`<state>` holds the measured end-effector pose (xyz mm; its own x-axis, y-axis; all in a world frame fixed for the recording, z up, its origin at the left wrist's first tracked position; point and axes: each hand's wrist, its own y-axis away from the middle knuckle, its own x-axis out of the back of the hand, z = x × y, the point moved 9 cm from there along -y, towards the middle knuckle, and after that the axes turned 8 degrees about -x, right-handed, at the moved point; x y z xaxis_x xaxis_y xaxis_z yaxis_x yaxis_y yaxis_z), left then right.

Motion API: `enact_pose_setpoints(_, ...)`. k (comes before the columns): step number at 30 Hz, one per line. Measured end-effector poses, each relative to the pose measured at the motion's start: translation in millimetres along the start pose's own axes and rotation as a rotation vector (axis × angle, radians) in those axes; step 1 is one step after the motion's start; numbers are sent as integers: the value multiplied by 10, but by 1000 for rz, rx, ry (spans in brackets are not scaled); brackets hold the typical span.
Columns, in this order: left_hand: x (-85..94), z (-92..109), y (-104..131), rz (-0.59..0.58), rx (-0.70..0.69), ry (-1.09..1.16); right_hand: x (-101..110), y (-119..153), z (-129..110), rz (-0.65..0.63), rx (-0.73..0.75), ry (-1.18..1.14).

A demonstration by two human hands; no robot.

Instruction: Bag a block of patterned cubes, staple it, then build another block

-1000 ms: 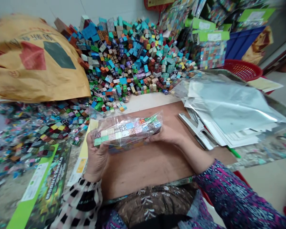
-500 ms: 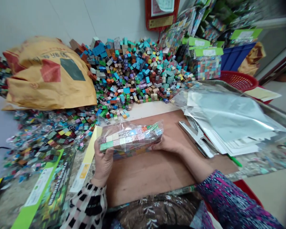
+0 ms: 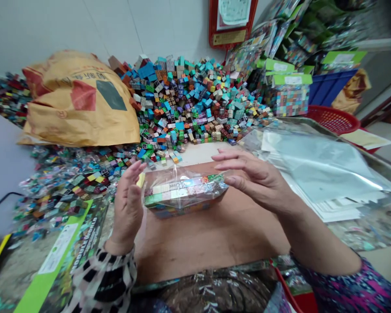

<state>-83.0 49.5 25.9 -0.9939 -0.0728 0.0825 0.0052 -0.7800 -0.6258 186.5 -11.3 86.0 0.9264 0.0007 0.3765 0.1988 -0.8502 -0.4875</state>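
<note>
A clear plastic bag packed with small coloured cubes point(image 3: 182, 193) lies on the brown board point(image 3: 208, 234) in front of me. My left hand point(image 3: 127, 206) stands flat and upright at the bag's left end, fingers straight, touching or nearly touching it. At the bag's right end my right hand point(image 3: 254, 178) hovers with fingers stretched out and apart, its lower fingers close to the plastic. Neither hand grips anything.
A big heap of loose coloured cubes point(image 3: 189, 100) fills the back corner. A tan sack point(image 3: 78, 104) lies at left, filled bags point(image 3: 68, 182) below it, green header cards point(image 3: 58, 256) at lower left. Empty clear bags point(image 3: 316, 165) are stacked at right, a red basket point(image 3: 332, 119) behind.
Both hands have let go of the cube bag, which now rests lower on the board. The hands opened at its two ends, and the right hand covers where the stapler showed.
</note>
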Motion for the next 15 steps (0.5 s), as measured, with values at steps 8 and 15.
enact_pose_setpoints(8, -209, 153, -438, -23, 282, 184, -29, -32, 42, 134, 6, -16)
enact_pose_setpoints(15, 45, 113, -479, 178, 174, 316, 92, 58, 312, 410, -232, -99)
